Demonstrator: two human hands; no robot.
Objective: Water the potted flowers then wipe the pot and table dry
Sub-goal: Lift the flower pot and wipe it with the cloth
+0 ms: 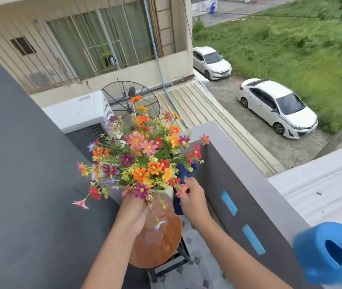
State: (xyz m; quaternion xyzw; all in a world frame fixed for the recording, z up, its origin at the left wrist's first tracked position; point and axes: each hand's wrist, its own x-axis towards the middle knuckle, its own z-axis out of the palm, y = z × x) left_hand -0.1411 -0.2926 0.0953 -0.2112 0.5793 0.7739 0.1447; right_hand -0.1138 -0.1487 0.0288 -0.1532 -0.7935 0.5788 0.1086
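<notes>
Orange, pink, red and purple flowers (141, 155) fan wide above round wooden table (159, 249), wet in patches, standing in white pot (168, 193) at its far edge; left hand (133, 211) curled round pot's near side, right hand (194, 199) gripping dark blue cloth (183, 173) against pot's right.

Head-worn wide view, steeply downward, close above the table (161, 249).

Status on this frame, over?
Left hand holds white pot. Right hand at blue cloth beside it, grip unclear. Table wet; flowers overhang hands.
</notes>
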